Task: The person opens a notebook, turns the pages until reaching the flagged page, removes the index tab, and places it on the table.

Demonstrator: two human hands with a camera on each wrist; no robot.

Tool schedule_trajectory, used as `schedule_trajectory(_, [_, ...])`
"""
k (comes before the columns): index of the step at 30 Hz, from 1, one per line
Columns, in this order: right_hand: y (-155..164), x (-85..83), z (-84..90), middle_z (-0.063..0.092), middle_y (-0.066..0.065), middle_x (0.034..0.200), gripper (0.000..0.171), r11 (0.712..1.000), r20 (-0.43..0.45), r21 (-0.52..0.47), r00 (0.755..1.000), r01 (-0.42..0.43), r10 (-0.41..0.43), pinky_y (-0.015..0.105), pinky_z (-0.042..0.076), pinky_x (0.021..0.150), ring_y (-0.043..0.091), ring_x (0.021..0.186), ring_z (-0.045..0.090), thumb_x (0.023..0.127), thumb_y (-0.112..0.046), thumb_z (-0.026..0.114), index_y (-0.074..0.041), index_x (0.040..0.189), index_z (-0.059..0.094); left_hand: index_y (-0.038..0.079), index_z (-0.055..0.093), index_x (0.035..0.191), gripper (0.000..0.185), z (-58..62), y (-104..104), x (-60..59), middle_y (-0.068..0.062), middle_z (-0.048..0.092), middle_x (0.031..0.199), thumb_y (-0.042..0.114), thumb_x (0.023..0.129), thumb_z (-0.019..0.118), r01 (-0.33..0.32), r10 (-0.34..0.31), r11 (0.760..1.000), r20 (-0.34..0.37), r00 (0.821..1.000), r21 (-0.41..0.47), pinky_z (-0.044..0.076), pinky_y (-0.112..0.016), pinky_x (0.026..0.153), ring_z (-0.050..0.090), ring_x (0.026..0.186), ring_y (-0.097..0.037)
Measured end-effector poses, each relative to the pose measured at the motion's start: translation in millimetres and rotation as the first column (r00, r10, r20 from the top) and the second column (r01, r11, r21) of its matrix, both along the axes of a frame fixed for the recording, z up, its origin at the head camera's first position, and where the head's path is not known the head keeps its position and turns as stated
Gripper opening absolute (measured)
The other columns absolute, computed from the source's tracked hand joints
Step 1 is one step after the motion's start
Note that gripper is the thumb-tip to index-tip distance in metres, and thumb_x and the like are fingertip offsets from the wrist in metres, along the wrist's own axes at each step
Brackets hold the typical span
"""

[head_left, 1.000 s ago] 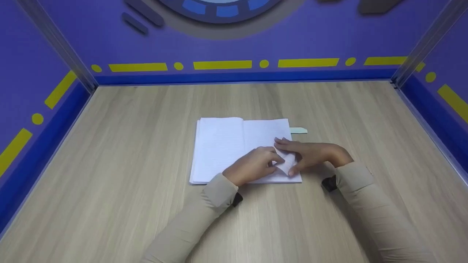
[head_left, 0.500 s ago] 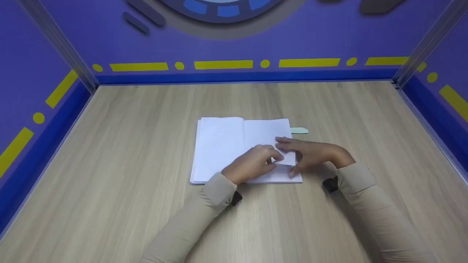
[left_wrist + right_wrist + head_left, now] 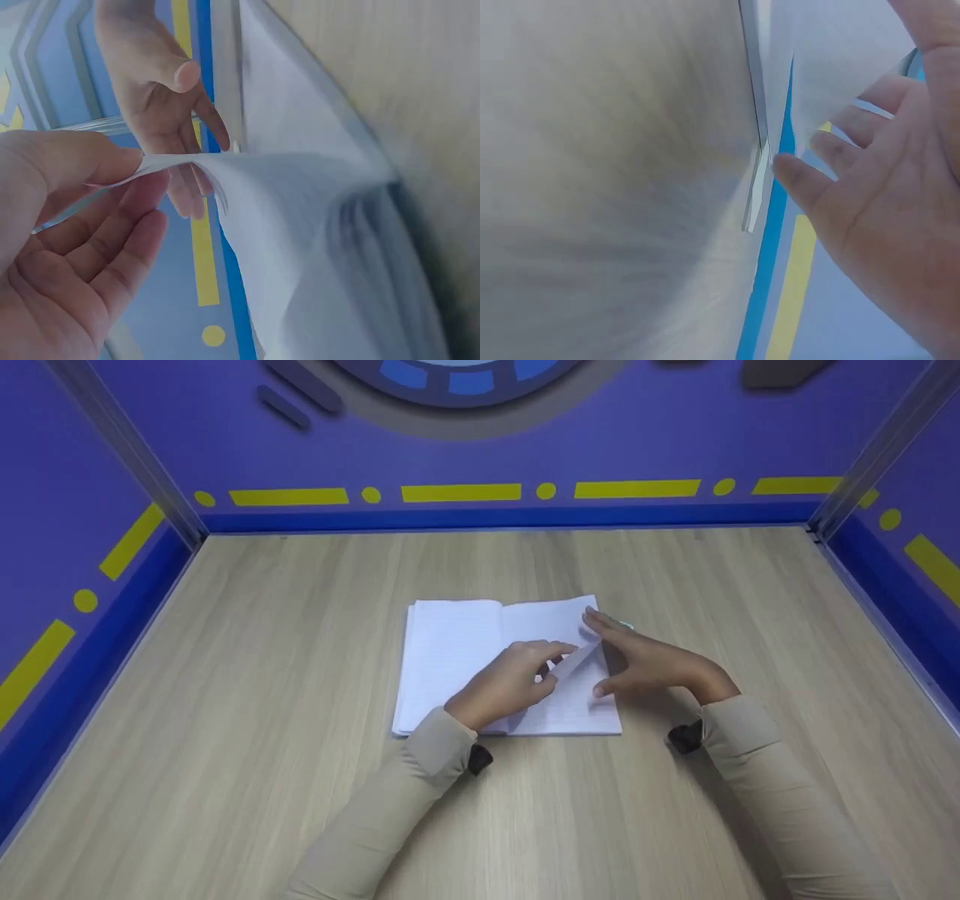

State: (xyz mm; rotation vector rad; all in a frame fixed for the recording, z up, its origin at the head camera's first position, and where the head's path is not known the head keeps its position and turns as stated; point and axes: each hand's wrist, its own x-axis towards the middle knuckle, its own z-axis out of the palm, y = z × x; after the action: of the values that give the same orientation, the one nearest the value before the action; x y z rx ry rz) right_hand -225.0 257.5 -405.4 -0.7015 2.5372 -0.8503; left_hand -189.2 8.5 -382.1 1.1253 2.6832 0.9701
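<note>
A: Left hand?
B: Pinching lifted page of open notebook, thumb on top, fingers under.
A: Right hand?
B: Fingers straight, loose, just beside page's outer edge, gripping nothing.
A: Notebook location?
B: Flat, mid tabletop; pale green strip beside right edge

Beige long sleeves, black wrist straps

From my left wrist camera I see my left hand pinching a lifted white page between thumb and fingers, the sheet curving up off the notebook. My right hand hangs beyond it, fingers loosely spread, touching the page's far edge. The wooden tabletop fills the upper right.
</note>
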Motion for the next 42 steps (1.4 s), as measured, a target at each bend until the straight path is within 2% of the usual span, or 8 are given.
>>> schedule_trajectory(4, [1.9, -1.9, 0.9, -0.011, 0.006, 0.163, 0.118, 0.998, -0.021, -0.047, 0.999, 0.03, -0.031, 0.053, 0.015, 0.118, 0.03, 0.15, -0.006, 0.074, -0.041, 0.08, -0.015, 0.156, -0.001, 0.008, 0.054, 0.136, 0.046, 6.4, -7.0, -2.1, -0.005, 0.061, 0.132, 0.001, 0.091, 0.057, -0.033, 0.034, 0.998, -0.005, 0.999, 0.056, 0.053, -0.027, 0.085, 0.062, 0.093, -0.013])
schedule_trajectory(8, [2.0, -3.4, -0.5, -0.017, 0.007, 0.162, 0.123, 0.994, -0.015, -0.098, 0.998, 0.057, -0.059, 0.053, 0.019, 0.117, 0.031, 0.149, -0.008, 0.074, -0.038, 0.081, -0.015, 0.155, -0.009, 0.008, 0.051, 0.139, 0.05, 12.8, -18.1, -3.5, -0.007, 0.065, 0.123, 0.001, 0.09, 0.057, -0.065, 0.067, 0.99, -0.011, 0.998, 0.121, 0.05, -0.027, 0.074, 0.056, 0.079, -0.015])
schedule_trajectory(14, [1.9, -1.4, -1.5, -0.012, 0.011, 0.162, 0.121, 0.995, -0.015, -0.08, 0.998, 0.059, -0.06, 0.053, 0.013, 0.118, 0.031, 0.15, -0.006, 0.075, -0.039, 0.08, -0.013, 0.155, -0.008, 0.009, 0.053, 0.137, 0.049, 22.9, -37.9, -4.5, -0.007, 0.063, 0.129, 0.003, 0.089, 0.059, -0.099, 0.106, 0.975, -0.024, 0.994, 0.199, 0.051, -0.028, 0.08, 0.062, 0.1, -0.017])
schedule_trajectory(20, [3.4, 1.2, -3.0, -0.006, 0.01, 0.163, 0.115, 0.998, -0.003, -0.061, 1.0, 0.029, -0.029, 0.05, 0.011, 0.12, 0.028, 0.15, -0.002, 0.077, -0.042, 0.078, -0.014, 0.155, -0.003, 0.007, 0.06, 0.129, 0.043, 25.7, -55.8, -4.7, -0.009, 0.07, 0.111, 0.0, 0.086, 0.06, -0.101, 0.123, 0.964, -0.076, 0.99, 0.245, 0.05, -0.032, 0.076, 0.061, 0.09, -0.019])
schedule_trajectory(27, [2.2, 3.0, -5.4, -0.003, 0.007, 0.163, 0.112, 0.999, 0.006, -0.024, 1.0, 0.028, -0.028, 0.051, 0.009, 0.12, 0.029, 0.15, 0.0, 0.076, -0.045, 0.077, -0.019, 0.156, 0.003, 0.004, 0.062, 0.126, 0.04, 22.5, -70.6, -3.9, -0.011, 0.067, 0.121, -0.002, 0.086, 0.06, -0.136, 0.154, 0.957, -0.051, 0.987, 0.256, 0.053, -0.036, 0.088, 0.062, 0.095, -0.019])
schedule_trajectory(34, [1.8, 5.1, -5.3, 0.002, 0.006, 0.163, 0.109, 0.999, 0.035, -0.006, 0.999, 0.033, -0.033, 0.051, 0.009, 0.12, 0.028, 0.151, 0.001, 0.076, -0.045, 0.077, -0.02, 0.156, 0.008, 0.006, 0.058, 0.132, 0.047, 20.5, -83.5, -4.6, -0.009, 0.064, 0.122, 0.0, 0.085, 0.063, -0.177, 0.187, 0.962, -0.03, 0.982, 0.207, 0.053, -0.033, 0.079, 0.06, 0.089, -0.02])
schedule_trajectory(38, [1.3, 6.0, -4.0, 0.005, 0.005, 0.163, 0.106, 1.0, 0.038, -0.001, 0.999, 0.022, -0.022, 0.05, 0.009, 0.12, 0.026, 0.151, 0.003, 0.077, -0.043, 0.077, -0.017, 0.156, 0.01, 0.01, 0.052, 0.138, 0.055, 20.0, -91.7, -5.5, -0.01, 0.05, 0.14, 0.003, 0.085, 0.066, -0.191, 0.198, 0.972, -0.041, 0.979, 0.134, 0.051, -0.037, 0.095, 0.058, 0.114, -0.026])
schedule_trajectory(42, [1.0, 5.4, -4.1, 0.008, 0.003, 0.163, 0.104, 1.0, 0.037, 0.009, 0.999, 0.003, -0.003, 0.049, 0.01, 0.12, 0.025, 0.151, 0.005, 0.078, -0.044, 0.076, -0.015, 0.155, 0.012, 0.016, 0.048, 0.142, 0.061, 18.2, -99.1, -8.2, -0.01, 0.025, 0.159, 0.011, 0.085, 0.07, -0.221, 0.221, 0.975, -0.084, 0.972, 0.015, 0.035, -0.045, 0.112, 0.026, 0.145, -0.031])
